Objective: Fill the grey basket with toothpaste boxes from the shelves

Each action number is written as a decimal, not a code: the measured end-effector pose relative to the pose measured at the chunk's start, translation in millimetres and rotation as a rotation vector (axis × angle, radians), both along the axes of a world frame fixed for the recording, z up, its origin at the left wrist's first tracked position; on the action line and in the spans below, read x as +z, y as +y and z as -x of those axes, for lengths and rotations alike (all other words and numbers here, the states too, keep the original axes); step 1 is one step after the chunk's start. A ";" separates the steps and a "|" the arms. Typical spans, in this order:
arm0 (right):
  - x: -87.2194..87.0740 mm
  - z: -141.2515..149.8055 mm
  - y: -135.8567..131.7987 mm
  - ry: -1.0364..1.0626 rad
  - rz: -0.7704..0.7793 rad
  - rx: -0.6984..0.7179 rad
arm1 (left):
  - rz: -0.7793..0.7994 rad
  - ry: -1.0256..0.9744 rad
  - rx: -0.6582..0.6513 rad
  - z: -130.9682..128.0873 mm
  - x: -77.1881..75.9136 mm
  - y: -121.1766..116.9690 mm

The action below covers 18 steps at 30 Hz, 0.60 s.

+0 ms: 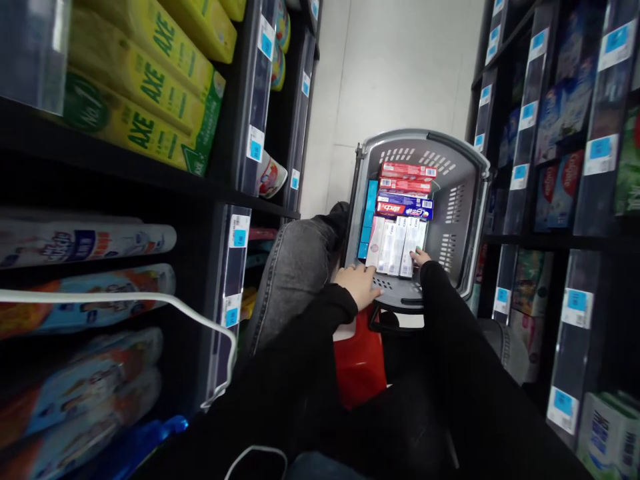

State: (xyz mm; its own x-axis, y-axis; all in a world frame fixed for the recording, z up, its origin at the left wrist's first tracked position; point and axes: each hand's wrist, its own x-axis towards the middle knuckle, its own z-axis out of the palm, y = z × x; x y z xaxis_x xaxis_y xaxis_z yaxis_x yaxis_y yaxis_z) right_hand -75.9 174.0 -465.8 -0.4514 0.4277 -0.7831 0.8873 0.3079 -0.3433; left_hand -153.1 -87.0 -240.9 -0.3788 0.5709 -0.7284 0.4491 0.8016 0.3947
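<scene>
A grey plastic basket (465, 150) stands on the floor between the shelves, with boxes packed upright in it. My left hand (357, 285) lies at the near left rim, fingers spread, its fingertips close to the white boxes. Reaching inside, my right hand (421, 257) has its fingers on the rightmost white toothpaste box (414, 233); part of that hand is hidden. Beside this box stand several white boxes (388, 243). Farther back are a blue-and-red toothpaste box (405, 207) and red boxes (407, 171). Turquoise boxes (369, 213) line the left wall.
Shelves with yellow AXE packs (150, 87) and bottles (85, 240) rise on the left. The right shelf (575, 240) carries toothpaste and other packs. A red stool-like object (360, 367) is below the basket. A white cable (165, 298) crosses the left side.
</scene>
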 end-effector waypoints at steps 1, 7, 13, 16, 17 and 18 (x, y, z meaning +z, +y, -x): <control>-4.5 2.0 2.1 -0.026 0.000 0.007 | -0.007 -0.006 -0.001 0.5 0.5 0.7; -14.3 7.4 11.3 -0.074 -0.026 0.056 | -0.010 -0.054 -0.015 -2.7 0.1 2.9; -4.0 -1.6 -6.5 -0.069 -0.141 0.151 | -0.007 -0.055 -0.018 -3.3 0.5 1.7; -1.2 -2.6 -15.8 -0.194 -0.166 0.179 | -0.003 -0.052 -0.016 -2.8 1.7 1.6; -0.8 -1.3 -18.8 -0.217 -0.165 0.183 | -0.005 -0.051 -0.013 -2.5 1.9 1.7; -0.3 0.7 -22.0 -0.232 -0.162 0.186 | -0.007 -0.052 -0.012 -2.0 1.9 1.6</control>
State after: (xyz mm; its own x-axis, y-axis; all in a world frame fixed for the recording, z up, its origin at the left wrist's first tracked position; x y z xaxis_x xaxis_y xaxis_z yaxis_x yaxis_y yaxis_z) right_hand -76.5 152.1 -466.1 -0.3511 0.4822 -0.8026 0.8595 0.5060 -0.0721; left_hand -151.1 -85.3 -239.0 -0.3335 0.5803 -0.7430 0.4371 0.7935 0.4236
